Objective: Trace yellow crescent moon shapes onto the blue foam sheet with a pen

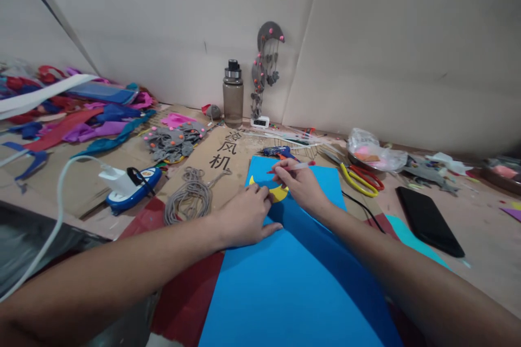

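Observation:
A large blue sheet [293,276] runs from the table's front edge toward the back, and a yellow crescent cutout [279,194] lies on its far part. My left hand [250,214] rests on the blue sheet with its thumb spread. Its fingertips press on the crescent's left side and hide part of it. In my right hand [299,187] is a pen [304,165] with a red tip and a red end, its shaft slanting up to the right. The pen's tip is just above the crescent, and I cannot tell whether it touches the sheet.
Grey cord [189,195] and a blue power strip [136,190] lie left. Behind stand a bottle [233,97] and a blue glue gun [279,152]. Yellow-and-red-handled scissors [360,179] and a black phone [429,221] are right. Felt scraps [97,119] heap at far left.

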The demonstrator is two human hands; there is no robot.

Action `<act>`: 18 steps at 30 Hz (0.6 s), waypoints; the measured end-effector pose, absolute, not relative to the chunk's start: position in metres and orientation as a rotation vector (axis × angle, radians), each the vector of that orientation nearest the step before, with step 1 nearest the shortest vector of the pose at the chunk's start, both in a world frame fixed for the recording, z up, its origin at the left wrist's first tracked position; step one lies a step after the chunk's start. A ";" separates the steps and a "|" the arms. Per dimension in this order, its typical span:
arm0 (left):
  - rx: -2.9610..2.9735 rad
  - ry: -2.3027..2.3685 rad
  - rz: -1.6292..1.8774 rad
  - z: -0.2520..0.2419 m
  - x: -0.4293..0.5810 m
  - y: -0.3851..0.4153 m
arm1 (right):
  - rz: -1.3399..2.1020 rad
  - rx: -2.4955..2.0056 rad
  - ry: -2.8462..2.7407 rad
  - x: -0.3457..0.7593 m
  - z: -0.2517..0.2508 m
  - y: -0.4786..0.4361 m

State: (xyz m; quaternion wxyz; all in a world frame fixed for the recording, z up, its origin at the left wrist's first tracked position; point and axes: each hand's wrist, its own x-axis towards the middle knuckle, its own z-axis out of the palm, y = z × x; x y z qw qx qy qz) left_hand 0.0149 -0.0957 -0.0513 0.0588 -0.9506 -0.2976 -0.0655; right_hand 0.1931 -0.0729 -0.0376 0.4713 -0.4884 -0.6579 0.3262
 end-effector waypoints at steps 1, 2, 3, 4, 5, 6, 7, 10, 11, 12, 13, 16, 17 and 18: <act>-2.868 -0.897 -0.185 -0.052 0.015 -0.096 | 0.802 -1.193 -1.624 0.187 -0.037 -0.069; -2.857 -0.898 -0.175 -0.053 0.015 -0.096 | 0.814 -1.188 -1.621 0.182 -0.038 -0.065; -2.847 -0.901 -0.169 -0.053 0.015 -0.096 | 0.833 -1.181 -1.606 0.177 -0.040 -0.062; -2.839 -0.905 -0.168 -0.054 0.015 -0.096 | 0.856 -1.173 -1.583 0.173 -0.042 -0.060; -2.836 -0.906 -0.169 -0.054 0.015 -0.096 | 0.875 -1.167 -1.552 0.170 -0.045 -0.058; -2.835 -0.905 -0.174 -0.054 0.015 -0.096 | 0.882 -1.165 -1.518 0.169 -0.049 -0.056; -2.837 -0.902 -0.180 -0.053 0.015 -0.096 | 0.879 -1.169 -1.487 0.168 -0.053 -0.056; -2.858 -0.910 -0.184 -0.052 0.016 -0.096 | 0.824 -1.192 -1.396 0.169 -0.062 -0.055; -2.861 -0.916 -0.181 -0.052 0.016 -0.096 | 0.807 -1.195 -1.379 0.170 -0.064 -0.054; -2.862 -0.921 -0.180 -0.052 0.016 -0.096 | 0.802 -1.195 -1.373 0.171 -0.065 -0.054; -2.861 -0.923 -0.180 -0.052 0.016 -0.096 | 0.803 -1.194 -1.381 0.172 -0.066 -0.054; -2.858 -0.917 -0.193 -0.053 0.016 -0.096 | 0.804 -1.197 -1.497 0.171 -0.067 -0.053; -2.858 -0.916 -0.193 -0.054 0.016 -0.096 | 0.785 -1.204 -1.553 0.171 -0.067 -0.053; -2.859 -0.914 -0.194 -0.054 0.016 -0.096 | 0.757 -1.214 -1.607 0.170 -0.067 -0.052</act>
